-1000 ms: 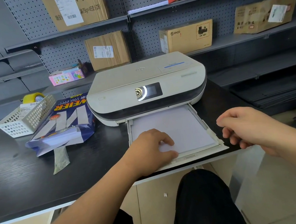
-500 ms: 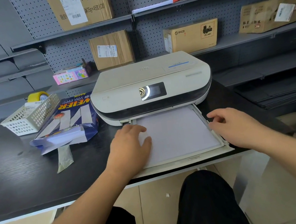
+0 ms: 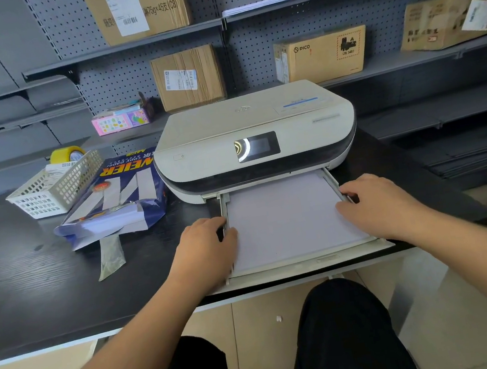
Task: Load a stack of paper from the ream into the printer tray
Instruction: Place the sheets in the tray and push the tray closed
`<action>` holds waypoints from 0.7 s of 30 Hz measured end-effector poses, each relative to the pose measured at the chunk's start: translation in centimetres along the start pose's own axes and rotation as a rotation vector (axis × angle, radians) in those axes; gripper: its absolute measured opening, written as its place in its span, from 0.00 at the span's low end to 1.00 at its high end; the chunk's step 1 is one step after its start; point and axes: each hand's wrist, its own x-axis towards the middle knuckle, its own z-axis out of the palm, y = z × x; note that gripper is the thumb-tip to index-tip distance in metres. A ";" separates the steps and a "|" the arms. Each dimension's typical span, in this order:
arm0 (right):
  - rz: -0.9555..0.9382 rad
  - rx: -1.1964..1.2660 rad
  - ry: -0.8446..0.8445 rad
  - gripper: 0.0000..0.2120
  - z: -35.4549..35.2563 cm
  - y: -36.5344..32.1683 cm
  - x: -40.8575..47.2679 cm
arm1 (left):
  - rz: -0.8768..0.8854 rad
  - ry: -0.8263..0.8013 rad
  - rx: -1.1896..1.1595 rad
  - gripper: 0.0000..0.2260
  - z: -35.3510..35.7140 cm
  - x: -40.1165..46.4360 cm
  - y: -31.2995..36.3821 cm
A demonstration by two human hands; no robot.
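The white printer [image 3: 254,133] stands on the black table with its tray [image 3: 308,265] pulled out toward me. A flat stack of white paper [image 3: 286,215] lies in the tray. My left hand [image 3: 204,251] clasps the tray's left wall, thumb on the paper's edge and fingers curled over the outside. My right hand [image 3: 375,204] lies over the tray's right wall, fingertips on the rail. The opened blue ream [image 3: 120,197] lies left of the printer, white sheets showing at its torn end.
A torn wrapper strip [image 3: 110,254] lies in front of the ream. A white basket [image 3: 53,187] with a yellow tape roll [image 3: 66,154] sits at the far left. Shelves with cardboard boxes [image 3: 188,77] rise behind the printer. The tray overhangs the table's front edge [image 3: 71,346].
My left hand slid from the middle of the paper to the tray's left wall. My right hand came in from the right onto the tray's right wall.
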 end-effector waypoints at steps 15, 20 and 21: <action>-0.051 -0.022 -0.010 0.16 -0.4 -0.1 0.1 | 0.054 0.018 -0.004 0.12 -0.2 0.2 0.0; -0.020 -0.031 -0.046 0.16 -0.7 -0.4 0.0 | 0.035 -0.017 -0.016 0.13 -0.4 0.1 0.1; -0.009 -0.041 -0.058 0.16 -0.7 -0.7 -0.1 | 0.032 -0.030 -0.011 0.14 -0.4 0.2 0.1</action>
